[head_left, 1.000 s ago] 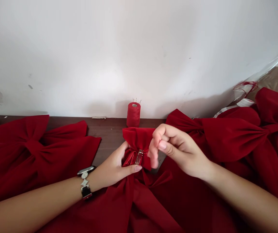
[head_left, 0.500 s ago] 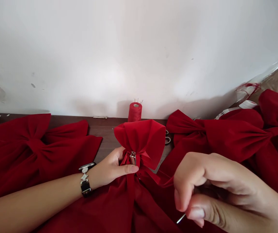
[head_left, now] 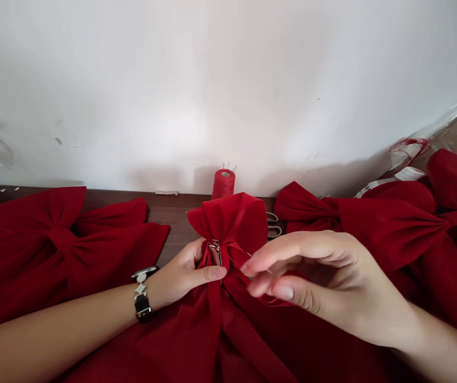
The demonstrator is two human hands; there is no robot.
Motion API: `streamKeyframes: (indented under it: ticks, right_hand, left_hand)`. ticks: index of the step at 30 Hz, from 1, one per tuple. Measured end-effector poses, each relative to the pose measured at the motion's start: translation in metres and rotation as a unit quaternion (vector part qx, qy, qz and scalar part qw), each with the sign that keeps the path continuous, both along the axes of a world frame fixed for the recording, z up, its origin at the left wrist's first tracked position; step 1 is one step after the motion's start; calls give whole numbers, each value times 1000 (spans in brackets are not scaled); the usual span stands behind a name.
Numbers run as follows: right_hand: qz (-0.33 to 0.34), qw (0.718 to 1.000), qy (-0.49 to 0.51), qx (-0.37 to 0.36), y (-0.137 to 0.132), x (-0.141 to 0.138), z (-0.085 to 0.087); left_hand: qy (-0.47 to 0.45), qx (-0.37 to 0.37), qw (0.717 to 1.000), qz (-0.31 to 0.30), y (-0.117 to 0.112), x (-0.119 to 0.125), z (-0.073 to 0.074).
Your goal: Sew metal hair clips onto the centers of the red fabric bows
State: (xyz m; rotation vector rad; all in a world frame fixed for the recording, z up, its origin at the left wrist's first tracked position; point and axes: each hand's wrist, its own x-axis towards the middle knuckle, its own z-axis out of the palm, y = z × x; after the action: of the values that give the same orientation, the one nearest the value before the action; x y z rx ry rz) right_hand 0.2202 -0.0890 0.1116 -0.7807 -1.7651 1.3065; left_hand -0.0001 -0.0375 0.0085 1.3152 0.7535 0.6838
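Right hand (head_left: 320,284) closer to the red bow (head_left: 228,223) than before; fine thread (head_left: 238,252) in its pinch

A small sewing workroom is indicated by the dark brown wooden workbench (head_left: 168,213) set against a scuffed white plaster wall (head_left: 228,90). A red cone of thread (head_left: 223,185) stuck with thin steel pins (head_left: 228,166) is placed at the back, large red cloth bows (head_left: 65,239) are laid along the bench, and clear plastic sheeting (head_left: 451,119) is bunched at the right.
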Motion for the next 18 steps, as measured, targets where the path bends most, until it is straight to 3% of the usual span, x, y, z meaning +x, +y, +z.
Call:
streamKeyframes:
  ticks: [6, 10, 18]
  right_hand:
    - [19, 984, -113, 138, 9, -2, -15]
    - [58, 957, -145, 243, 12, -5, -23]
    - [59, 947, -154, 277, 14, -9, -32]
  left_hand:
    - [-79, -7, 995, -63, -1, 4, 7]
    - [-73, -16, 995, -73, -2, 4, 8]
    - [-57, 7, 994, -92, -2, 3, 6]
